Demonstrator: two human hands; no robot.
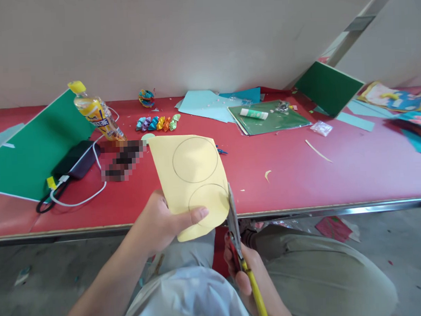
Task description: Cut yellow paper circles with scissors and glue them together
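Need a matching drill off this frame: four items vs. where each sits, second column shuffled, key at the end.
Items
1. yellow paper
2. scissors
3. glue stick
4. drink bottle

Places
A. on the green sheet
B. in the right hand
C. beside the green board
D. in the left hand

Pairs: 1-D, 2-B, 3-A, 4-C

A pixelated patch hides whatever lies beside the bottle, whose label is unreadable. The yellow paper covers the left hand's fingers; the scissors' handle leaves the bottom edge.
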